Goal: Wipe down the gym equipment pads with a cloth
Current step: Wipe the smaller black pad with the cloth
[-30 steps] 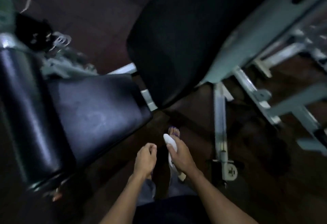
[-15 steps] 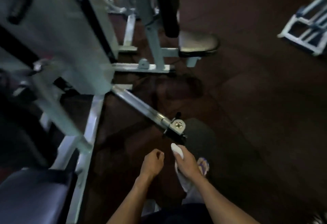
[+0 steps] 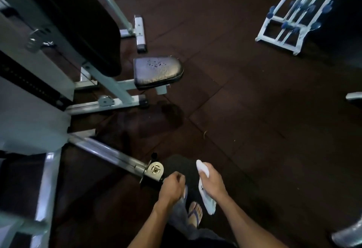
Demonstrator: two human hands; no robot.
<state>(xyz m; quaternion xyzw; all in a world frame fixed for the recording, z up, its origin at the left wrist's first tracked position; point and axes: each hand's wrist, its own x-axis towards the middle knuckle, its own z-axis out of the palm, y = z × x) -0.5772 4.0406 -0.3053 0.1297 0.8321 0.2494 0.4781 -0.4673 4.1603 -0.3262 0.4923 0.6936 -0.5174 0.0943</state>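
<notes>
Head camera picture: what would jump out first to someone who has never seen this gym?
Probably the white cloth gripped in the right hand near the bottom centre, bright against the dark floor. Next, the small black seat pad at centre-left, its top scuffed, beside the pale machine frame.

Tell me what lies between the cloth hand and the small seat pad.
In the head view, only bare dark floor lies between the right hand, holding the white cloth, and the seat pad.
</notes>
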